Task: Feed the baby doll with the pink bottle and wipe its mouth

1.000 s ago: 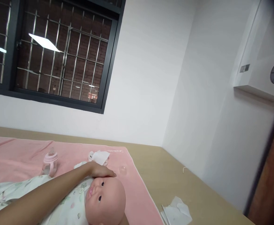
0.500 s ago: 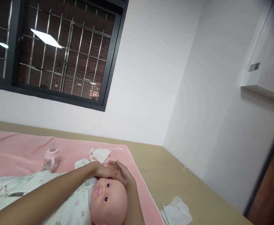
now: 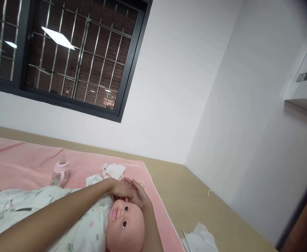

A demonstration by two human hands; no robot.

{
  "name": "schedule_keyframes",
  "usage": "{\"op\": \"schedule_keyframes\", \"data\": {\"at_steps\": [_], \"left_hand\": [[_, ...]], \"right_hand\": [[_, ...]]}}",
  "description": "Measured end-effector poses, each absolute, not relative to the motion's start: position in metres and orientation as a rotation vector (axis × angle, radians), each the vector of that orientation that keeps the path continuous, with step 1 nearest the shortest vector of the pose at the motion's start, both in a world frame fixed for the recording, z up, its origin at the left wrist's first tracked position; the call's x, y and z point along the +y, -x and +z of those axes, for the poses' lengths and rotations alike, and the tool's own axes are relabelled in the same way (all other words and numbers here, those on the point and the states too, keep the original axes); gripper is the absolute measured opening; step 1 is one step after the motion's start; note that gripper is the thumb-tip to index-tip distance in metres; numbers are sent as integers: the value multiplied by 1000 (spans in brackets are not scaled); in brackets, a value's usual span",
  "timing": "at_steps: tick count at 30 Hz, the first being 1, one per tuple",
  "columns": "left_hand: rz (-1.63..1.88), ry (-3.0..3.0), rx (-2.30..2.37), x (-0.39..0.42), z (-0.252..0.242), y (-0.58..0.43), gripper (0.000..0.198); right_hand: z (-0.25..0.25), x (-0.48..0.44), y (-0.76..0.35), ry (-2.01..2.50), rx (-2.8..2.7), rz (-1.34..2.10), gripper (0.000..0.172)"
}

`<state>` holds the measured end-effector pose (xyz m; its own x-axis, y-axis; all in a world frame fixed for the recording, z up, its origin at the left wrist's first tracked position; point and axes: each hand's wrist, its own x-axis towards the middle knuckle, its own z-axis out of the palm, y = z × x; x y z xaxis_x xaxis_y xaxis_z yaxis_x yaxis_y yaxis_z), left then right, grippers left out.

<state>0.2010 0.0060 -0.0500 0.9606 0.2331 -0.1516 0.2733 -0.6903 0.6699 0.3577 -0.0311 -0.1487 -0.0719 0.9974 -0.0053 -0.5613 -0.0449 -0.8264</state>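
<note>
A baby doll (image 3: 126,227) lies on its back, head to the right, in a white gown (image 3: 90,224) with small green prints. My left arm reaches across its chest, and my left hand (image 3: 123,189) rests beside the far side of its head, near the ear. Its fingers are mostly hidden. From the right, my right forearm passes along the top of the doll's head. My right hand (image 3: 141,196) meets the left one there, fingers stretched out and holding nothing that shows.
A pink towel (image 3: 33,154) lies under the doll. On it stand a pink-topped baby bottle (image 3: 61,171) and a crumpled packet with white tissue (image 3: 115,170). White papers (image 3: 200,239) lie on the tan surface (image 3: 174,189) at right. Behind are white walls and a barred window (image 3: 77,59).
The whole view has shifted slightly, so the doll's head sits a little further right in the picture. Both hands stay together beside the head, with their pose nearly the same.
</note>
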Motion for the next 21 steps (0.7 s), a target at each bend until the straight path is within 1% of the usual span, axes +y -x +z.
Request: {"op": "schedule_keyframes", "data": {"at_steps": [2, 4, 8, 10, 13, 17, 21], "left_hand": [[11, -2342, 349, 8, -35, -189, 23], [190, -2339, 373, 10, -19, -170, 31], [456, -2370, 496, 9, 4, -121, 36], [541, -2386, 616, 8, 8, -98, 38], [598, -2337, 748, 8, 6, -69, 40], [645, -2254, 784, 12, 1, -43, 43], [660, -2242, 814, 16, 3, -28, 41]], "right_hand": [[-148, -31, -355, 731, -770, 1514, 30], [-147, -31, -353, 714, -791, 1517, 28], [-144, -32, -349, 742, -888, 1559, 45], [-144, -32, -347, 768, -907, 1556, 46], [-143, -31, -344, 790, -913, 1548, 45], [-141, -28, -337, 809, -907, 1546, 42], [-139, -24, -333, 824, -906, 1546, 39]]}}
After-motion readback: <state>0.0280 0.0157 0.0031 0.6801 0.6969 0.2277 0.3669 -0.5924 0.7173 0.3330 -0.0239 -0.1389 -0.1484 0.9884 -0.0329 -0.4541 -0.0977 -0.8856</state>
